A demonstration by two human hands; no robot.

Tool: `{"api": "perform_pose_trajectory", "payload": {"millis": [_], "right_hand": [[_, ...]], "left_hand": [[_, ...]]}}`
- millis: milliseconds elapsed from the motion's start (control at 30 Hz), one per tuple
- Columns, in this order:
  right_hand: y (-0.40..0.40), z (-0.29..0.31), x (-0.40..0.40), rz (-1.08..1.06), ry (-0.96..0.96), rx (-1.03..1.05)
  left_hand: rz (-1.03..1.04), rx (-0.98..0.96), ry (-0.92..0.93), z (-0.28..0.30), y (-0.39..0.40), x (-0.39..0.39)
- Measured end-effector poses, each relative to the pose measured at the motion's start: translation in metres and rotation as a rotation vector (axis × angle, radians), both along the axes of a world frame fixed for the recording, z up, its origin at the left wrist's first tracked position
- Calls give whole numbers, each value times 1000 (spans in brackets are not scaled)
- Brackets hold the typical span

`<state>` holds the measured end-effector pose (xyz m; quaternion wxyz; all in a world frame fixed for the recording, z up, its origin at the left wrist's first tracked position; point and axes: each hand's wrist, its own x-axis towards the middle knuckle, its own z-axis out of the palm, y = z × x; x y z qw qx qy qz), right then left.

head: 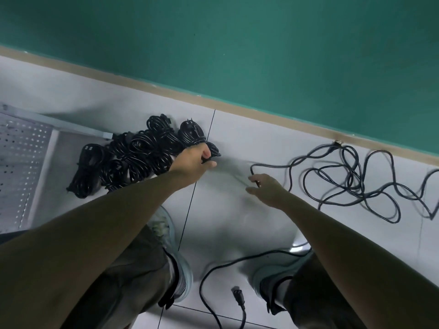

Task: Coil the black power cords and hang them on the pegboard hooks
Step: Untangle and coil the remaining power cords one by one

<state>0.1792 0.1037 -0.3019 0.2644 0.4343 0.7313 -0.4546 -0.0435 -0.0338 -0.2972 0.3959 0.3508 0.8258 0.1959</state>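
Left hand (194, 160) is down on the rightmost bundle (192, 136) of the coiled cords, fingers curled round its waist, thumb sticking out to the right; that bundle lies on the floor (237, 143) at the right end of a pile (128, 153) of coiled black cords, plug prongs pointing toward the wall (261, 43); pile sits just beside the pegboard (21, 150), which is at the left edge (lying flat or leaning, cannot tell); right hand (268, 188) is low over the tiles, fingers loosely bent, one end of the loose cord (351, 179) touching its fingertips; cannot tell whether it actually pinches it, blur there; loose cord sprawls in open loops to the right, along the baseboard (261, 117); second loose cord (213, 276) runs between the shoes (175, 257), its connector (238, 296) lying on the tile near the bottom edge; both forearms bare, stretched forward and down.
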Motion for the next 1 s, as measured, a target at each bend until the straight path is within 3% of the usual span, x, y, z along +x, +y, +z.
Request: {"api": "perform_pose_trajectory", "payload": {"millis": [200, 433, 733, 1000], "right_hand": [[9, 99, 11, -265, 189, 65], [7, 262, 33, -397, 444, 121], [-56, 439, 61, -388, 840, 143], [-112, 556, 75, -340, 1030, 239]], "left_hand": [[-28, 30, -39, 61, 27, 34], [-136, 197, -128, 179, 35, 79], [-245, 389, -381, 325, -20, 151], [-109, 564, -712, 414, -89, 193]]}}
